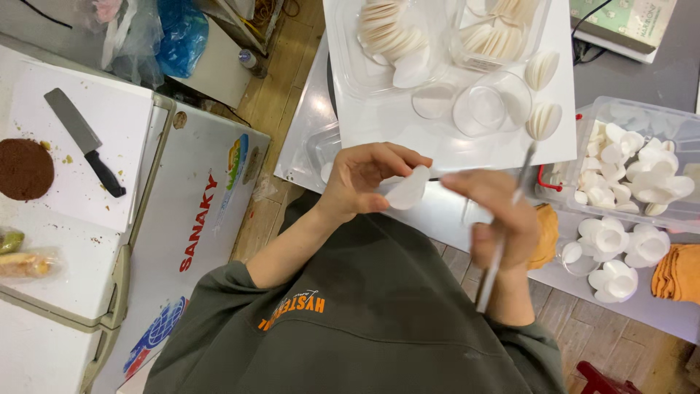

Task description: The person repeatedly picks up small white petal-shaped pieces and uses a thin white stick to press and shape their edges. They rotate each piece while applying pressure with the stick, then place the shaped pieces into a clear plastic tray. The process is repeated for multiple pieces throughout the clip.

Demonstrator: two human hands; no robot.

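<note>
Right, starting with the big picture: a white work board (379, 124) spans the table ahead, loaded with clear plastic trays (350, 66) of stacked white petal pieces (390, 36). A small clear round cup (485, 109) sits on it beside two loose ribbed shell shapes (543, 95). Off to the right, a clear bin (656, 120) brims with finished white flowers (642, 175), with more white flowers on the tabletop near folded orange cloths (678, 270). On the left, a chest freezer (197, 219) and a white counter carry a cleaver (84, 142) and a brown round cake (25, 168).

Now down to the hands. The left hand (361, 182) is curled, fingers pinching a single white petal (408, 190) by its edge, held up in the air just below the board's near edge. The right hand (499, 219) is closed round a slim metal tool (503, 233), gripped pen-style, tip pointing up toward the shell shapes; it is motion-blurred, so the exact finger placing is hard to read.

Judging the work in hand, shaping this petal wants a light pinch at the rim only, so the thin piece doesn't crease, and the tool drawn gently along its surface, not pressed. Keeping both hands close over the table would save a dropped petal.
</note>
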